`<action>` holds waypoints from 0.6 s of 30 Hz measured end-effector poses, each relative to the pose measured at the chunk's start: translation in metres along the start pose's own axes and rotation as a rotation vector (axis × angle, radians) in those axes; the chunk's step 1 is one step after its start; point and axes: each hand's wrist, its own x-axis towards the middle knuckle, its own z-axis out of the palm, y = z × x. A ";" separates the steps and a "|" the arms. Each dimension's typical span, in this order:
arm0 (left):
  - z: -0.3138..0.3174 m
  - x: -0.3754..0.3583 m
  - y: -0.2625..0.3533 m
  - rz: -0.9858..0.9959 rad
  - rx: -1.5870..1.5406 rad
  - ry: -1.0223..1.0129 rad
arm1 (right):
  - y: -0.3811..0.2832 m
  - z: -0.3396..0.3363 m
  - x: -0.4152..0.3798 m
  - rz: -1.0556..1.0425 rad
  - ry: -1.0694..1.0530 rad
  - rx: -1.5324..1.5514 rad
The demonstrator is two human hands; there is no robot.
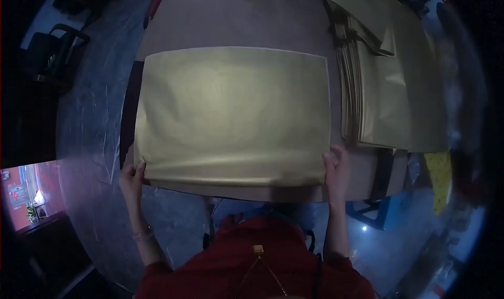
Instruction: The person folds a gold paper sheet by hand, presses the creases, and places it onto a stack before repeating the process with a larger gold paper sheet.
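Observation:
A large gold sheet (236, 105) lies across the brown table top (247, 15), its near edge curled up into a soft fold. At the sheet's near left corner, my left hand (132, 179) pinches the edge between thumb and fingers. My right hand (336, 169) is at the near right corner, thumb against the sheet's edge and fingers bent around it. Both hands are at about the same height, close to the table's near edge.
Stacked, folded gold sheets (399, 99) lie at the table's right side. Beyond the near right edge are a blue stool (370, 215) and a yellow cloth (440, 181). A dark chair (63, 47) stands at the far left, and a lit screen (31, 194) shows at the lower left.

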 end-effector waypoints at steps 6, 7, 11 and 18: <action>0.006 0.004 -0.005 0.104 -0.084 0.025 | 0.002 -0.002 0.000 0.116 -0.027 -0.116; 0.006 0.005 -0.006 0.073 -0.065 0.014 | 0.001 -0.002 0.000 0.115 -0.023 -0.115; 0.011 0.016 -0.034 -0.019 0.015 -0.010 | 0.009 -0.001 0.002 0.073 -0.007 -0.213; 0.010 0.015 -0.028 0.065 0.021 -0.023 | 0.008 -0.001 0.001 0.111 -0.009 -0.224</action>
